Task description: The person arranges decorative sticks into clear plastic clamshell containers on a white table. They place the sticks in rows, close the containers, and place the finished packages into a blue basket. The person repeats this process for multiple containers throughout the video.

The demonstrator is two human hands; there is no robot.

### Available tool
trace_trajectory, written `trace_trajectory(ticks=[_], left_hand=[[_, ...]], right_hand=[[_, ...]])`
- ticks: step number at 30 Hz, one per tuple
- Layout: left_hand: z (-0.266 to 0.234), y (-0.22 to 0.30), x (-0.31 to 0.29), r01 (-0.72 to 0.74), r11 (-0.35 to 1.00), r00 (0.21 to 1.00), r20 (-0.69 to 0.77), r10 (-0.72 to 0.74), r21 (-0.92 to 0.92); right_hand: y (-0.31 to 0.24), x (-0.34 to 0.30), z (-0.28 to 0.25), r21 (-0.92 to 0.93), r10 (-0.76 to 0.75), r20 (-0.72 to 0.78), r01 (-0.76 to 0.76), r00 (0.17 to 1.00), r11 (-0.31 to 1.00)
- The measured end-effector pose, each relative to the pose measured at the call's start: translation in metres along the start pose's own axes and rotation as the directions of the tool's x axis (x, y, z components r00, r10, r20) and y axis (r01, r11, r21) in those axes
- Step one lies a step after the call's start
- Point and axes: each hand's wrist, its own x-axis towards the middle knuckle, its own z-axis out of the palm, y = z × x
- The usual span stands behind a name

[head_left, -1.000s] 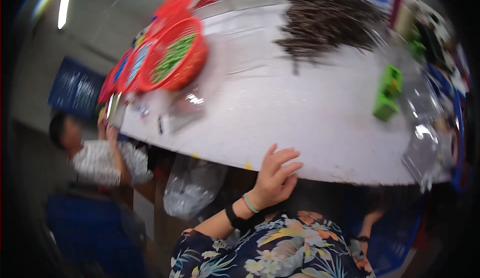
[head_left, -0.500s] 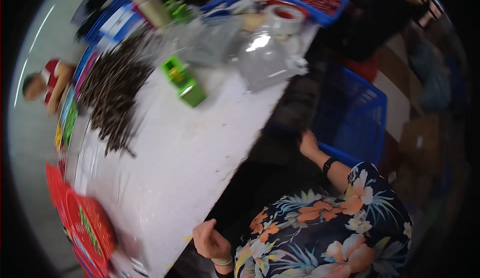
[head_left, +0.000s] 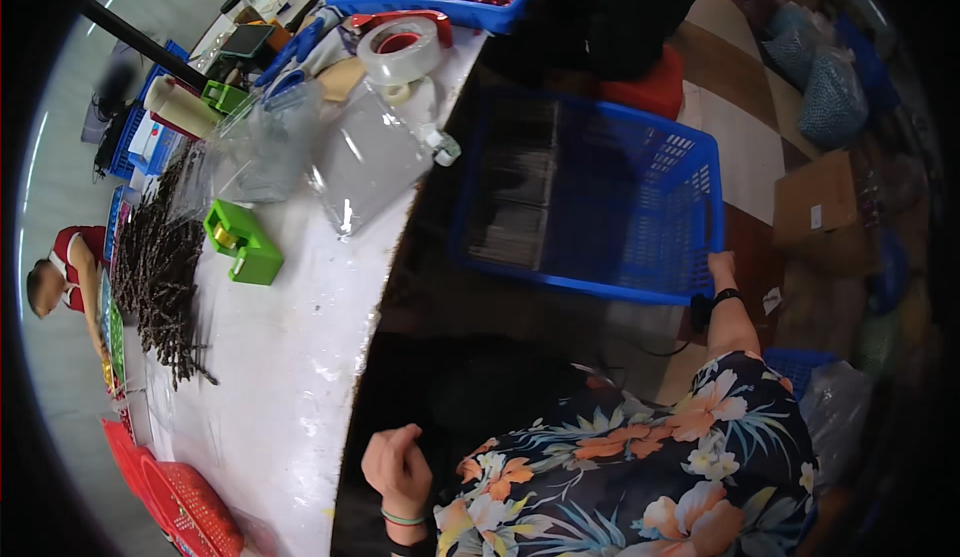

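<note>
A large blue plastic crate [head_left: 640, 294] with slotted walls sits low beside the table. Stacked greyish flat packs [head_left: 513, 182] show in its left part. My right hand [head_left: 722, 266] is at the crate's near right corner, its fingers closed on the rim. Beside the table's edge, my left hand [head_left: 398, 469] is loosely curled, and nothing shows in it. On the white table [head_left: 290, 387] stands a green tape dispenser [head_left: 246, 247]. A clear plastic bag of flat sheets [head_left: 375, 162] lies at the table edge, and a bundle of dark brown twigs [head_left: 160, 267] lies farther left.
A blue tray [head_left: 500, 15] of shiny red beads and a roll of clear tape [head_left: 402, 52] are at the far end. Red baskets [head_left: 190, 502] stand near left. A red stool [head_left: 655, 82], a cardboard box [head_left: 822, 202] and filled bags [head_left: 832, 97] are rightward. Another person [head_left: 80, 267] is at far left.
My view has swung to the right, bringing more of the crate and floor into sight. My right hand has moved outward along the crate to its near right corner. My left hand stays curled.
</note>
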Motion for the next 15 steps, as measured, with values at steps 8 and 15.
trace_trajectory(ticks=[8, 15], left_hand=[[0.033, 0.0, 0.048, 0.099, 0.992, 0.992, 0.087, -0.092, -0.077], [0.072, -0.007, 0.076, 0.113, 0.984, 0.962, 0.261, -0.075, -0.135]], right_hand=[[-0.012, 0.053, 0.013, 0.392, -0.157, 0.384, -0.007, 0.91, 0.92], [-0.007, 0.075, 0.014, 0.18, -0.284, 0.29, 0.24, 0.914, 0.954]])
